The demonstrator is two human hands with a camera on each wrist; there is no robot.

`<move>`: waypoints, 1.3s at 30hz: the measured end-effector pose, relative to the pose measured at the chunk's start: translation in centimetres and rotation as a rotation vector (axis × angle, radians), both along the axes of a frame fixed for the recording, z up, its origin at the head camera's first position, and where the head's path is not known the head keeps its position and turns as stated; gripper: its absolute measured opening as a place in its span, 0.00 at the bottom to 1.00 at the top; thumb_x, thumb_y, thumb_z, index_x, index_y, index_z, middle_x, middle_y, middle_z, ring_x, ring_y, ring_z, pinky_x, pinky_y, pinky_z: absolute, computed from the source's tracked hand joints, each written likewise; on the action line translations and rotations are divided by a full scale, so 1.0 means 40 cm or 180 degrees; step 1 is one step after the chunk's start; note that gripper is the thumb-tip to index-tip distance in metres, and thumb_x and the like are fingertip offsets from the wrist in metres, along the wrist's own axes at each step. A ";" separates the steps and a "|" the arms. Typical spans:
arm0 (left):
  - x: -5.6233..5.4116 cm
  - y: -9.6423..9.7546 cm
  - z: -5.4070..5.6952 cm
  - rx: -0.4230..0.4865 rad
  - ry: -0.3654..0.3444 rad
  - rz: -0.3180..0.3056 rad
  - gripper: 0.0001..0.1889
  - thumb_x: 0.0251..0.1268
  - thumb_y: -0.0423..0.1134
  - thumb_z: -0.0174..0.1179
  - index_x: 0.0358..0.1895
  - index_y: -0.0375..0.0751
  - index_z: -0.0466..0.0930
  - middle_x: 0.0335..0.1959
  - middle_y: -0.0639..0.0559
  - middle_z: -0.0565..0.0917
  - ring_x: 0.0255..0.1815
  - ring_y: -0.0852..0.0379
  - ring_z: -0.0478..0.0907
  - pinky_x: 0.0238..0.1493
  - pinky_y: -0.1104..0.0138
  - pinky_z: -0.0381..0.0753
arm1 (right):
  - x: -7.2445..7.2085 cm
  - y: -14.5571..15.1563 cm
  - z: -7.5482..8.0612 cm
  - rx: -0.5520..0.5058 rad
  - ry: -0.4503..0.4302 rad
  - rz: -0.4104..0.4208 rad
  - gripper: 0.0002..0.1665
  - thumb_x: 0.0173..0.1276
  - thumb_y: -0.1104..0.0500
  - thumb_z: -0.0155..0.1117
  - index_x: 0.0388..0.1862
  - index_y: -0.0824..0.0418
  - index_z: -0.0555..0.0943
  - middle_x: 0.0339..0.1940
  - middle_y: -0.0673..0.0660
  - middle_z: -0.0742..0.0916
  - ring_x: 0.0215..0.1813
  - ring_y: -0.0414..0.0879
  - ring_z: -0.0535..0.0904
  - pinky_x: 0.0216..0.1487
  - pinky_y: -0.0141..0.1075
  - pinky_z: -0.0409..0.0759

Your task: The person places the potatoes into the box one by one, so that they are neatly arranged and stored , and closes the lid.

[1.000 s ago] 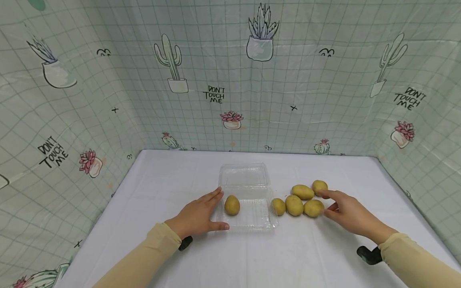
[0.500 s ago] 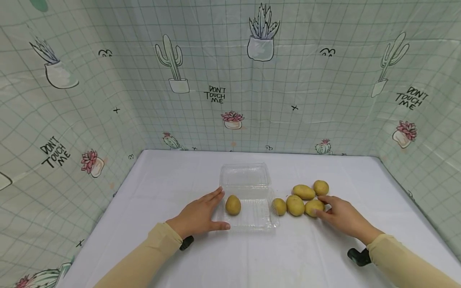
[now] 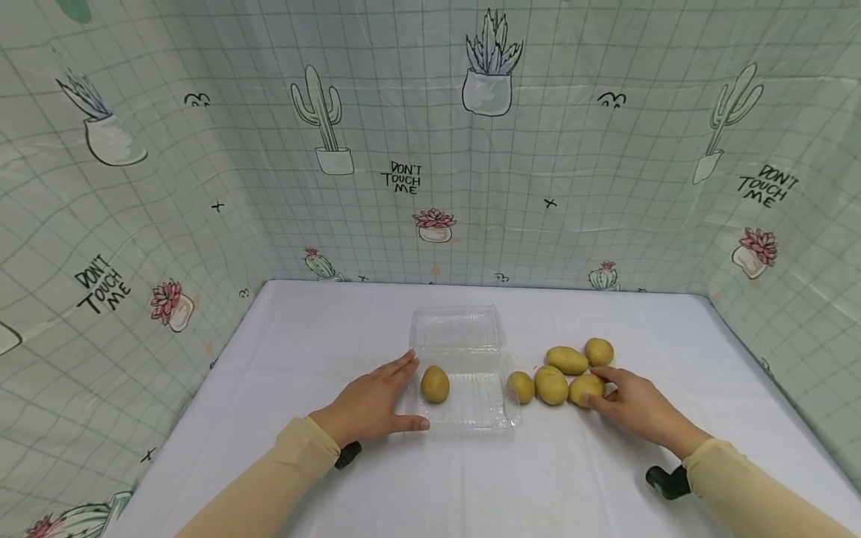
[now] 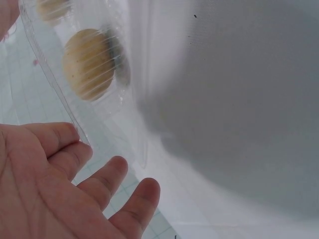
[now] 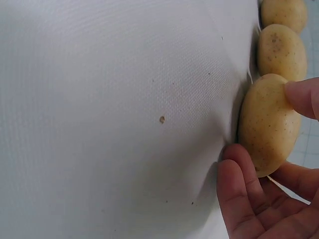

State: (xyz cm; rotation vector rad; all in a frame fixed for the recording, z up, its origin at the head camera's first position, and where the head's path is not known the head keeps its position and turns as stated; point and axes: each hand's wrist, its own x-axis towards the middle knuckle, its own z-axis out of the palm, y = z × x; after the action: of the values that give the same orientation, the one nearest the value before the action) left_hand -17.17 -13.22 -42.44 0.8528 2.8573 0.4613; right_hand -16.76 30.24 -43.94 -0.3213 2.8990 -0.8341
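Observation:
A clear plastic clamshell box [image 3: 474, 403] lies with its lid [image 3: 457, 327] folded back, and one potato [image 3: 435, 384] sits in its left part. My left hand [image 3: 370, 400] rests at the box's left edge, thumb and fingers spread; in the left wrist view, fingertips [image 4: 75, 142] touch the clear rim. My right hand [image 3: 635, 411] pinches the rightmost potato of the front row [image 3: 584, 390] between thumb and fingers. From the right wrist view, the thumb [image 5: 303, 97] presses this potato [image 5: 269, 124] while fingers lie around its near end. It still rests on the white cloth.
More potatoes lie right of the box: one by its right edge [image 3: 521, 388], a round one beside it [image 3: 551, 385], a long one behind [image 3: 567, 360] and another farther back [image 3: 599, 351]. A patterned curtain [image 3: 511, 172] borders the white table [image 3: 323, 321].
My right hand has moved left and closed its thumb and fingers on the right-hand potato of the front row. The left hand and the box have stayed put.

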 end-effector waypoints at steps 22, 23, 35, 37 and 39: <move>-0.001 -0.001 -0.004 -0.0007 0.0031 0.0000 0.54 0.57 0.69 0.63 0.78 0.36 0.56 0.80 0.47 0.54 0.76 0.45 0.57 0.69 0.52 0.65 | 0.013 -0.009 -0.013 -0.0242 0.0045 -0.0151 0.38 0.64 0.55 0.73 0.67 0.70 0.70 0.58 0.67 0.80 0.41 0.46 0.81 0.34 0.35 0.80; -0.001 -0.001 -0.003 -0.0010 0.0031 0.0001 0.54 0.57 0.69 0.63 0.78 0.36 0.56 0.80 0.47 0.54 0.76 0.45 0.57 0.69 0.52 0.65 | 0.013 -0.009 -0.013 -0.0239 0.0067 -0.0139 0.38 0.63 0.55 0.74 0.67 0.70 0.71 0.57 0.67 0.80 0.41 0.46 0.81 0.34 0.35 0.80; -0.001 0.000 -0.005 0.0000 0.0052 -0.0013 0.54 0.57 0.69 0.64 0.78 0.35 0.56 0.80 0.46 0.54 0.76 0.45 0.58 0.69 0.51 0.64 | 0.019 -0.007 -0.019 -0.0247 0.0164 -0.0142 0.36 0.59 0.55 0.78 0.63 0.63 0.73 0.51 0.62 0.82 0.39 0.44 0.80 0.32 0.35 0.78; 0.000 0.000 -0.004 -0.0001 0.0053 -0.0011 0.54 0.57 0.69 0.64 0.78 0.35 0.56 0.80 0.46 0.54 0.76 0.45 0.58 0.69 0.51 0.64 | 0.019 -0.007 -0.021 -0.0257 0.0154 -0.0126 0.36 0.59 0.55 0.78 0.63 0.63 0.74 0.47 0.60 0.83 0.37 0.44 0.79 0.31 0.35 0.77; 0.000 0.000 -0.004 -0.0001 0.0058 -0.0016 0.54 0.57 0.69 0.64 0.78 0.35 0.57 0.80 0.45 0.55 0.76 0.44 0.58 0.69 0.51 0.64 | 0.018 -0.007 -0.021 -0.0273 0.0139 -0.0111 0.36 0.59 0.55 0.78 0.63 0.62 0.74 0.43 0.57 0.83 0.35 0.44 0.78 0.30 0.34 0.76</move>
State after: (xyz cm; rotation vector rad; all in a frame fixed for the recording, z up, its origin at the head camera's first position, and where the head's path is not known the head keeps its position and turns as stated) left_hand -17.17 -13.21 -42.58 0.8686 2.8709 0.4549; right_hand -16.02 29.94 -44.78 -0.3010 2.9223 -0.9712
